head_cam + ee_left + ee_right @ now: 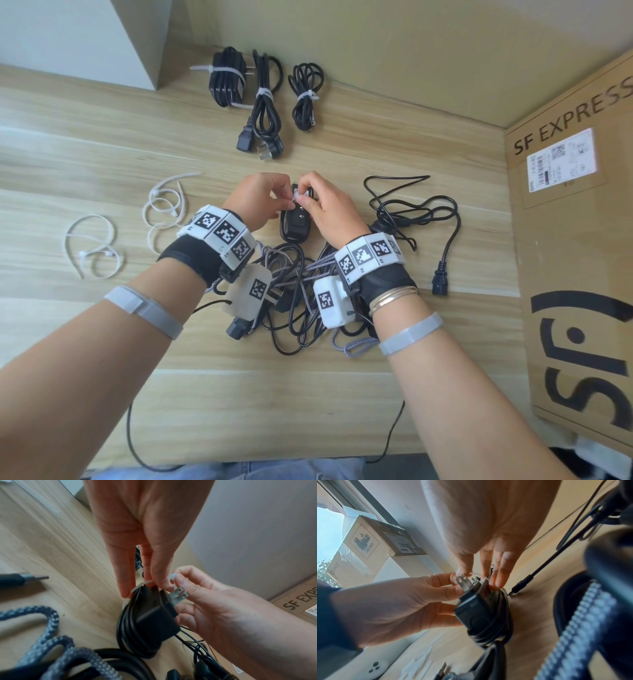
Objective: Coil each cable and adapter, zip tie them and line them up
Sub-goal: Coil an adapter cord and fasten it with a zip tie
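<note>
A black plug adapter with its cable wound round it is held just above the wooden table. A white zip tie loops over its top end beside the metal prongs. My left hand pinches the tie's strap against the coil. My right hand pinches the tie's head between thumb and forefinger, its lower fingers lying against the adapter. In the right wrist view both hands meet at the top of the adapter.
Three tied bundles lie in a row at the back: an adapter, a power cable, a thin cable. Loose zip ties lie left. Tangled cables lie under my wrists. A cardboard box stands right.
</note>
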The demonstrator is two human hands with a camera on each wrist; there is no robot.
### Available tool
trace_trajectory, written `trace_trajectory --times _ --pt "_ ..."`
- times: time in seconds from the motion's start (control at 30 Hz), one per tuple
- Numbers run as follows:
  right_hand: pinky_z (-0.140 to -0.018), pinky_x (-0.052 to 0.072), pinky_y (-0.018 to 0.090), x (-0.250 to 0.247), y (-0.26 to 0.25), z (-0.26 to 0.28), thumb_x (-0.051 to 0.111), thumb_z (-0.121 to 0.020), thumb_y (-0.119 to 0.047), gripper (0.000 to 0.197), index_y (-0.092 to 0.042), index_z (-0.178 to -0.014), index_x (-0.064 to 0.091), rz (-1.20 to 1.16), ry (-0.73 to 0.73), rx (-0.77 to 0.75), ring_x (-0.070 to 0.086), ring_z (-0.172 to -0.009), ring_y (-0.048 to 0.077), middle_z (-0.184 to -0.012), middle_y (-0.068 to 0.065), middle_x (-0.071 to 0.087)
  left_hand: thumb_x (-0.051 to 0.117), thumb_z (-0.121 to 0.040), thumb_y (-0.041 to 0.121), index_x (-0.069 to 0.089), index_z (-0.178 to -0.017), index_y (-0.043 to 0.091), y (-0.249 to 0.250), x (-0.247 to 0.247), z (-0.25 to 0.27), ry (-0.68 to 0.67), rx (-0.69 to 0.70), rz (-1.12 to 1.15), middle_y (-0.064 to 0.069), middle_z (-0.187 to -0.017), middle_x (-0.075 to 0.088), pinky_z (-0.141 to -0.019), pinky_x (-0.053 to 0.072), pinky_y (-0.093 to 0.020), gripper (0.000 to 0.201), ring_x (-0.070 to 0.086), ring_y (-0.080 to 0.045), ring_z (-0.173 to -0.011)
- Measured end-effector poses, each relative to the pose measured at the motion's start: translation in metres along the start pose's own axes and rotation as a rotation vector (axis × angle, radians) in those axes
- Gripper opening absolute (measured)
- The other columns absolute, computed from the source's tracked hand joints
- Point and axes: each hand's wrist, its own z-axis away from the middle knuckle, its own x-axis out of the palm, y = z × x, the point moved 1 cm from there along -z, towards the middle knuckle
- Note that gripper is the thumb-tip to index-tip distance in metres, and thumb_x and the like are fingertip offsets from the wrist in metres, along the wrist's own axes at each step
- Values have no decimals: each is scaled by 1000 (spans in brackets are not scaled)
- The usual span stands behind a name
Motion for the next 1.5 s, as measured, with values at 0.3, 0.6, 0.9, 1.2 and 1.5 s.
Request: trace_trajectory --times 0.3,0.6,0.9,1.2,1.5 --pt "-76 41 32 3 3 -6 55 -92 -22 4 -19 -91 52 -1 -14 31 50 -80 12 -110 1 56 68 -79 0 58 -79 17 -5 -3 1 18 33 39 4 -77 60 -77 57 -41 20 62 -24 -74" --pt "-68 32 29 4 2 -4 50 -94 -23 10 -14 -95 54 32 8 24 44 -77 14 -100 1 53 65 -76 -7 58 -72 21 -12 -4 4 77 31 122 2 -75 64 -84 55 -38 29 64 -13 -71" --pt "-75 38 32 6 -5 -3 41 -98 -31 22 -15 -92 56 143 0 65 53 -93 23 -112 2 52 70 -80 16 64 -83 15 -7 2 3 80 114 -10 9 -76 59 -61 37 -5 8 51 10 -58" --pt "-74 39 32 9 -9 -7 45 -93 -7 22 -6 -72 51 20 91 56 47 -80 20 -109 11 43 65 -83 7 55 -75 15 -6 12 -2 64 119 12 -5 -101 45 -65 53 -21 15 63 -29 -84" --pt "-71 34 30 -3 -11 -8 40 -96 -22 32 -2 -86 64 34 -36 233 50 -86 22 -93 6 53 61 -85 11 49 -82 9 0 15 -2 80 149 -78 -8 -102 45 -83 50 -39 13 53 -26 -92"
